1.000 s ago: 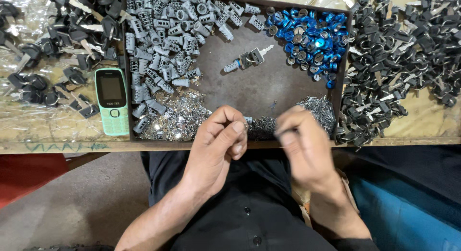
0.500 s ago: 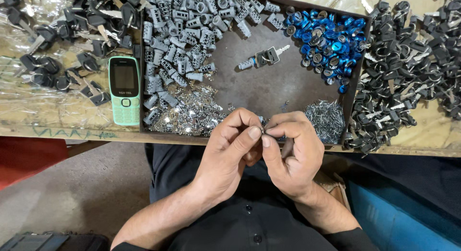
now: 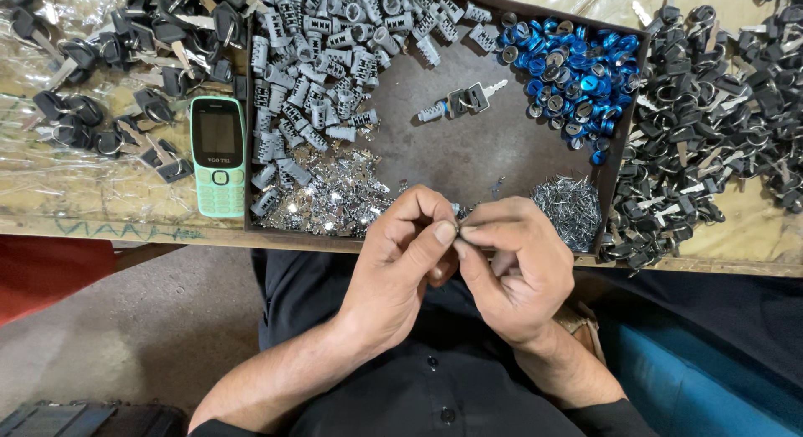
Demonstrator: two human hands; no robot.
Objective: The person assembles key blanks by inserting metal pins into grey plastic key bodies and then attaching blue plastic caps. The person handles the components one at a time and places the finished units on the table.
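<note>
Keep your left hand (image 3: 400,261) and right hand (image 3: 510,265) pinched together on the small grey metal part (image 3: 457,229) at the near edge of the shallow brown tray (image 3: 468,148), aligning it squarely before pressing.

A mint-green push-button phone (image 3: 218,157) lies on the bench (image 3: 100,211), just left of the tray (image 3: 468,144). Its small upright rectangular screen (image 3: 217,132) is dark. Clear crinkled plastic bags (image 3: 58,165) lie beneath it.
</note>
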